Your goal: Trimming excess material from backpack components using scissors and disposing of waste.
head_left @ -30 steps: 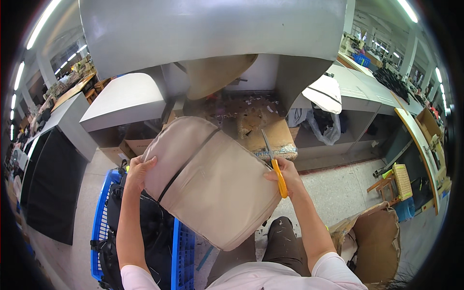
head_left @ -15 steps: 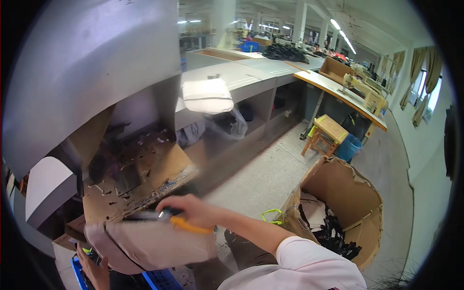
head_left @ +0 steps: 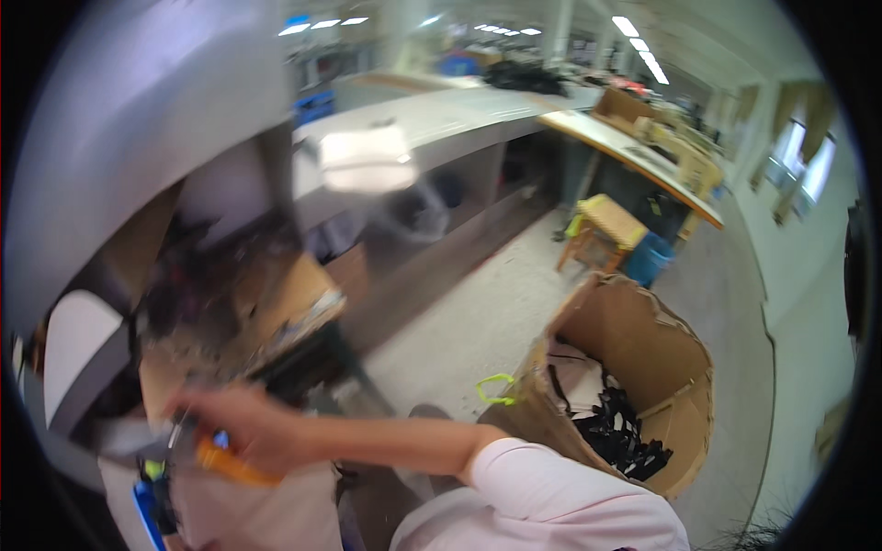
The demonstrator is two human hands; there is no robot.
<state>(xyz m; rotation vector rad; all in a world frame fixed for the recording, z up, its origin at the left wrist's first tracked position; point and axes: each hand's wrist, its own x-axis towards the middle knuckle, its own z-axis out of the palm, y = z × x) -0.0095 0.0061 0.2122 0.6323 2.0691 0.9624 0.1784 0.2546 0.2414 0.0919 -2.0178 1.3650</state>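
My right hand [head_left: 253, 432] is closed around a pair of scissors with orange handles [head_left: 241, 466]. Its metal blades [head_left: 133, 439] point left and are smeared by motion. Below the hand is a pale pink fabric piece [head_left: 257, 510], partly covered by my hand and the scissors and cut off by the lower edge. My left hand cannot be made out; the lower left holds only the fabric, dark blurred shapes and the edge of a blue crate [head_left: 145, 516].
A large cardboard bin [head_left: 666, 331] with pale and black pieces stands at the right. Ahead is a scrap-strewn cardboard surface [head_left: 294, 294] beneath a big grey panel [head_left: 156, 119]. A stool [head_left: 611, 220], blue bucket [head_left: 649, 259] and sewing table [head_left: 634, 156] stand farther off.
My right hand has swung left with the scissors. The pale fabric sits lower in view, and my left hand, earlier seen beside it, no longer shows. The whole view has shifted slightly.
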